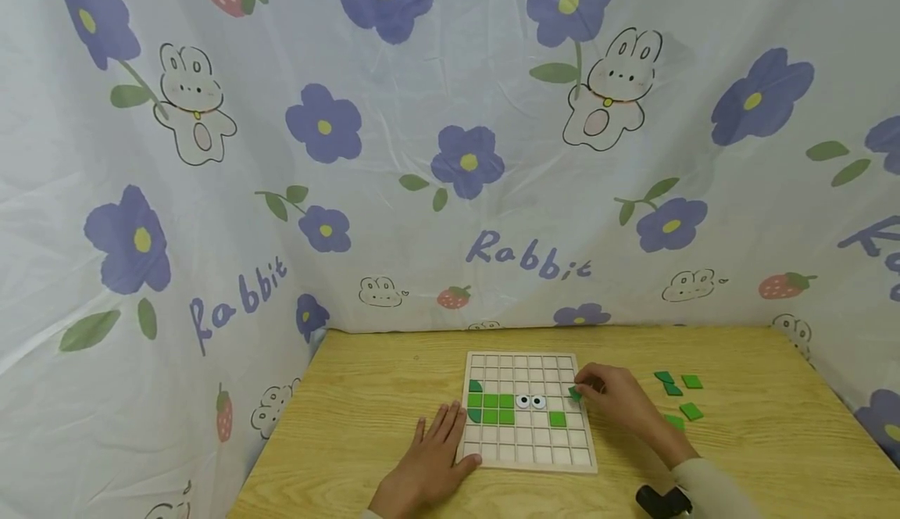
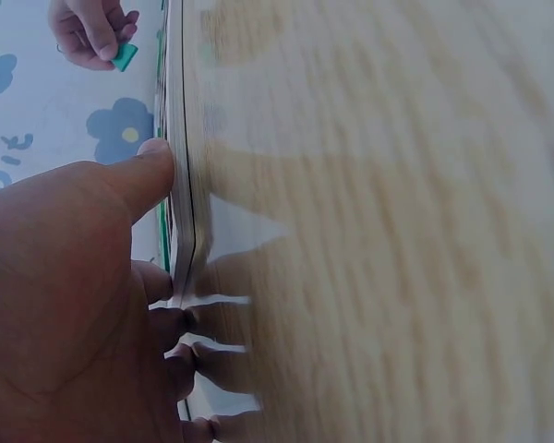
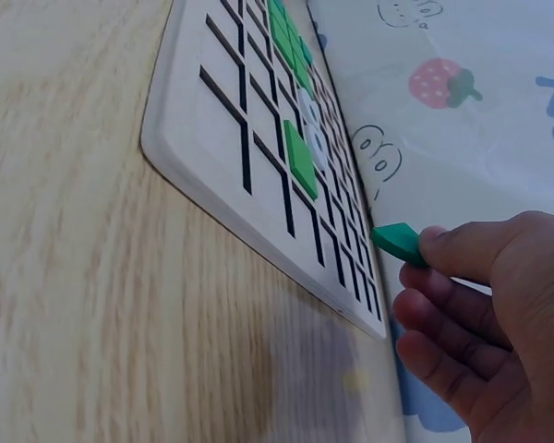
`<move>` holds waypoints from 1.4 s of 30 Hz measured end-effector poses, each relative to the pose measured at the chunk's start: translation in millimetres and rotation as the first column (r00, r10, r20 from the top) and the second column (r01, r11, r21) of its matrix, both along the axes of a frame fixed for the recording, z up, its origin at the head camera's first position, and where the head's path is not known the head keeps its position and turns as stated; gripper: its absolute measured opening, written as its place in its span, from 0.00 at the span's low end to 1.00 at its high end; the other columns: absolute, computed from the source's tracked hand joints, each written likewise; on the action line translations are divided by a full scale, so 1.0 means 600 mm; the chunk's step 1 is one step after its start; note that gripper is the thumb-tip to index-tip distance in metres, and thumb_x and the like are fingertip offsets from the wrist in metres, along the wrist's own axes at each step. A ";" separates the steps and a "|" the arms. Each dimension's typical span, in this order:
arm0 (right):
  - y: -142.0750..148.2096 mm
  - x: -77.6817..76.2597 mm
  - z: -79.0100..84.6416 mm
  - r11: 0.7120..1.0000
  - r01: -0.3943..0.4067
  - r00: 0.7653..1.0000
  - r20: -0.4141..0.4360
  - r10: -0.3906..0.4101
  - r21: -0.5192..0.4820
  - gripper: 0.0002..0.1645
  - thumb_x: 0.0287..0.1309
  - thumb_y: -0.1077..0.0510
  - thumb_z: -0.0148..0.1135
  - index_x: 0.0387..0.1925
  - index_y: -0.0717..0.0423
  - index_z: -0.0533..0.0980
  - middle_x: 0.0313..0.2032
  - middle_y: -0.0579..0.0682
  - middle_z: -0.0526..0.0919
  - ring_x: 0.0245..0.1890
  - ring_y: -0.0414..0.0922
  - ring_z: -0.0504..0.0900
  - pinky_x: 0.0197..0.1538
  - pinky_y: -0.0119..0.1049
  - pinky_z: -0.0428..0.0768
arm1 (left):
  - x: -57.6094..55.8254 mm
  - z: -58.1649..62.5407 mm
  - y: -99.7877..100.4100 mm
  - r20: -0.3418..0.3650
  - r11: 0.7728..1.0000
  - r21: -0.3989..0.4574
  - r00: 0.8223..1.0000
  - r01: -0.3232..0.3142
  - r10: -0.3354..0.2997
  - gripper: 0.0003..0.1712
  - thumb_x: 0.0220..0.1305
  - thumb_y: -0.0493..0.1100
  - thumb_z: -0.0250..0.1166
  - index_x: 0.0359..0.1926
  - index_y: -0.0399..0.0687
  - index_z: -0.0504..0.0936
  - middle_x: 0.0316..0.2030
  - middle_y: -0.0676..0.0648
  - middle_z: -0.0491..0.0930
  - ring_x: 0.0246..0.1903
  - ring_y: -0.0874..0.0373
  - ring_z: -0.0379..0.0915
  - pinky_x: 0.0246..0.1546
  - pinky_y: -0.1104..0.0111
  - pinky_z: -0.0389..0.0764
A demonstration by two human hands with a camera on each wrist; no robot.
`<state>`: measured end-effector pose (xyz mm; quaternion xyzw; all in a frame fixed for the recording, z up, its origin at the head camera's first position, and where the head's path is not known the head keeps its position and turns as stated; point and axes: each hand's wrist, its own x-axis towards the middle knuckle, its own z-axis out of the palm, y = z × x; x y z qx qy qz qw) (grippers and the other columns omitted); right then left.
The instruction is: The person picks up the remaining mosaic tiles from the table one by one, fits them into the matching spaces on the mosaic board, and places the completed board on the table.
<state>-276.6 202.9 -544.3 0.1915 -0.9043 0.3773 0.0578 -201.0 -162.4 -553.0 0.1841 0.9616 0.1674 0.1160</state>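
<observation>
A pale wooden grid board (image 1: 522,450) lies on the table, with several green square tiles (image 1: 490,409) and two dark green curved tiles (image 1: 475,416) in its left cells. Two round eye tiles (image 1: 530,402) sit mid-board, and a lone green square (image 1: 558,420) sits right of them, one row lower. My left hand (image 1: 430,456) rests flat, fingers straight, against the board's left edge and lower left corner. Between thumb and fingertips, my right hand (image 1: 619,402) pinches a dark green tile (image 3: 402,243) above the board's right edge; part of it is hidden by the fingers.
Right of the board lie loose green squares (image 1: 692,411) and dark green pieces (image 1: 664,377). A black object (image 1: 663,502) shows by the right sleeve (image 1: 713,488). A patterned curtain (image 1: 422,230) hangs behind the wooden table (image 1: 380,378).
</observation>
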 end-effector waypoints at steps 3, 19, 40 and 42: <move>-0.007 -0.002 -0.007 1.000 0.023 1.000 0.013 -0.023 0.005 0.02 0.69 0.60 0.71 0.42 0.52 0.86 0.33 0.40 0.87 0.31 0.31 0.79 0.35 0.30 0.80 | -0.001 -0.002 0.000 -0.006 1.000 -0.008 1.000 0.000 0.000 0.49 0.81 0.66 0.54 0.86 0.43 0.51 0.86 0.41 0.46 0.86 0.40 0.42 0.80 0.33 0.47; -0.025 0.002 -0.024 0.987 0.132 0.990 0.035 -0.135 0.089 0.05 0.67 0.54 0.74 0.38 0.50 0.86 0.31 0.38 0.86 0.31 0.33 0.79 0.36 0.32 0.77 | -0.003 -0.003 -0.001 -0.003 1.000 -0.009 1.000 0.006 -0.006 0.49 0.81 0.67 0.53 0.86 0.43 0.51 0.87 0.41 0.46 0.86 0.40 0.41 0.80 0.33 0.47; -0.028 -0.002 -0.038 0.979 0.128 0.991 0.006 -0.130 0.161 0.05 0.65 0.58 0.75 0.34 0.46 0.85 0.30 0.38 0.78 0.27 0.34 0.73 0.30 0.31 0.72 | -0.001 -0.001 0.000 0.001 1.000 -0.013 1.000 0.002 -0.002 0.49 0.81 0.67 0.53 0.86 0.43 0.51 0.87 0.41 0.46 0.86 0.40 0.41 0.81 0.33 0.47; -0.028 -0.002 -0.039 0.978 0.129 0.991 0.007 -0.132 0.164 0.05 0.65 0.58 0.75 0.34 0.46 0.85 0.30 0.38 0.78 0.27 0.34 0.73 0.30 0.31 0.72 | -0.001 -0.002 0.000 0.002 1.000 -0.015 1.000 0.002 -0.002 0.49 0.81 0.67 0.53 0.86 0.43 0.51 0.87 0.41 0.45 0.86 0.40 0.41 0.81 0.33 0.47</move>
